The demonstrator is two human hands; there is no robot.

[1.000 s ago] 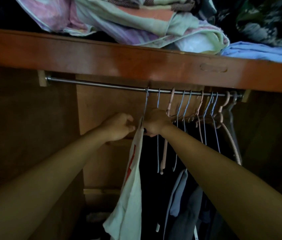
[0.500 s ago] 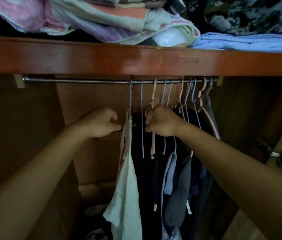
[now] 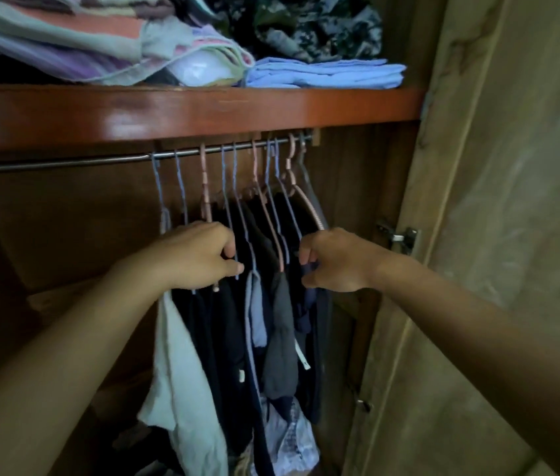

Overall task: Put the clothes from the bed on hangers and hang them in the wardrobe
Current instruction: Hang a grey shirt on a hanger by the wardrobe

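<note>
Left hand: the left hand (image 3: pixel 199 257) is among the hanging clothes under the rail (image 3: pixel 65 163), fingers curled, thumb and forefinger pinching at the thin wire of a blue hanger (image 3: pixel 237 214).
Right hand: the right hand (image 3: pixel 335 261) is at the right end of the row, fingers curled against a dark garment (image 3: pixel 309 304); whether it truly pinches the cloth or only touches it cannot be told.
Clothes: a white shirt (image 3: pixel 182 365) hangs at the left end of the row, below the left wrist; dark garments and a grey one (image 3: pixel 282 338) hang packed together between the two hands.
Hangers: blue and pink (image 3: pixel 204 183) hooks sit bunched toward the right end of the rail, some nearly touching.
Stage: my reading is that the hands are parting or tidying the row, so hanging is well along; the bed is not in view.
Risk, hooks: a sideways push could lift a thin hook off the rail, and the garment would drop to the wardrobe floor.
Risk, tangle: crowded wires may catch each other, so pulling one drags its neighbour.
Risk, slipping: the grey garment droops low on its hanger and may slide off if jostled.
Risk, shelf: the folded pile (image 3: pixel 99 46) above overhangs the shelf (image 3: pixel 203 111) edge; a knock from below might loosen it.
</note>
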